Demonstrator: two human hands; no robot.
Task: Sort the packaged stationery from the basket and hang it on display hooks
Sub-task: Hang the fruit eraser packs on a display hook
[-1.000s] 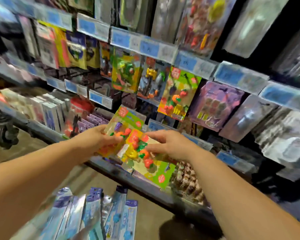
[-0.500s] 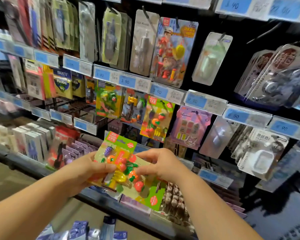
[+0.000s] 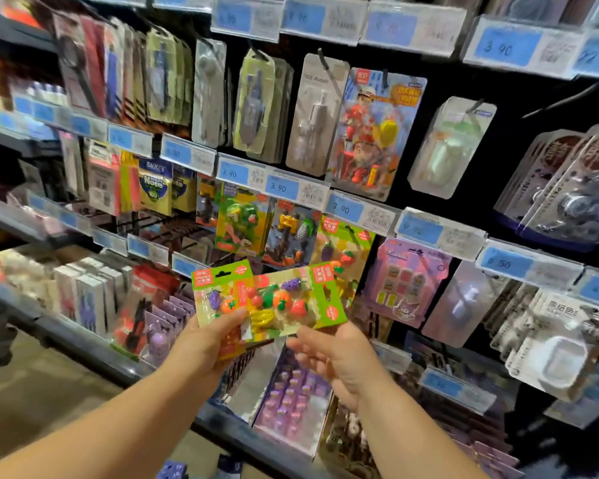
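Green eraser packs [image 3: 284, 305], one crosswise with header rightward, pinched by left fingers [image 3: 226, 319]; right fingers [image 3: 308, 356] loose.

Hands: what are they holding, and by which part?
The left hand pinches fanned green-carded fruit eraser packs by their bottom edge; right hand, open below, holds nothing.

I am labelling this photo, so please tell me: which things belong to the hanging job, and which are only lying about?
Job: eraser packs in the left hand; right hand just below them; matching pack already hung.
Lying about: sticky notes; firefighter pack; pink pack; price tags.
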